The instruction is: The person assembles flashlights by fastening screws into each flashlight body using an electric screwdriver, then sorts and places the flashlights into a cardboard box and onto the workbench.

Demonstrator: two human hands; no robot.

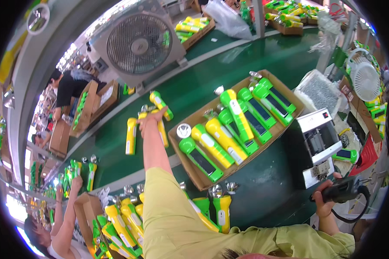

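Note:
My left hand [150,121] reaches over the green conveyor belt, its fingers closed around the head end of a yellow flashlight [162,133]. A yellow flashlight [131,137] lies beside it on the left, and a yellow-green flashlight [161,105] touches or nearly touches my fingertips. At the right, my right hand [323,203] grips a black handheld tool [340,191] with a black cable. Between my arms sits a cardboard box [199,183] holding several green and yellow flashlights, some with dark solar panels facing up.
A box fan [139,45] stands beyond the belt [207,77]. A white-and-silver machine [319,140] is right of the box. More flashlights [123,220] fill a carton at lower left. A co-worker's arms [67,216] handle flashlights at the left; another person [69,88] bends beside cartons.

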